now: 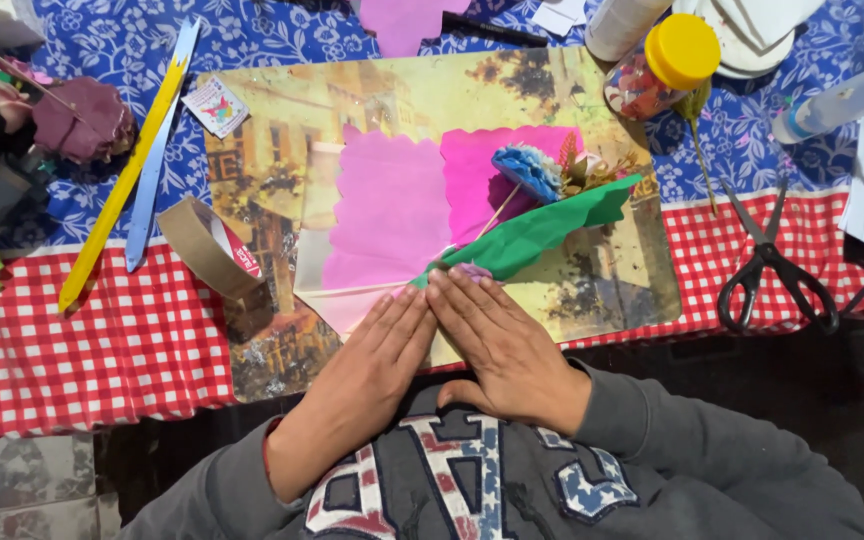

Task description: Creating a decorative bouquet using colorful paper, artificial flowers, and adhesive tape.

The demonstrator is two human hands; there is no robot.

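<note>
- I saw the left hand (367, 365) and right hand (497, 345) lying flat, fingers straight, gripping nothing, pressed side by side on the green paper (542, 228).
- That paper lay over pink sheets (402, 200) (on a picture mat (282, 160)).
- Black scissors (777, 265) sat well apart.

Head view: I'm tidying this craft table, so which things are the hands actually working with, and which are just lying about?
In use:
left hand and right hand, flat, fingertips at the green paper strip
pink paper sheet
blue paper flower on its thin stick
picture board underneath

Lying about:
scissors
tape roll
yellow-lidded jar
yellow ruler
</note>
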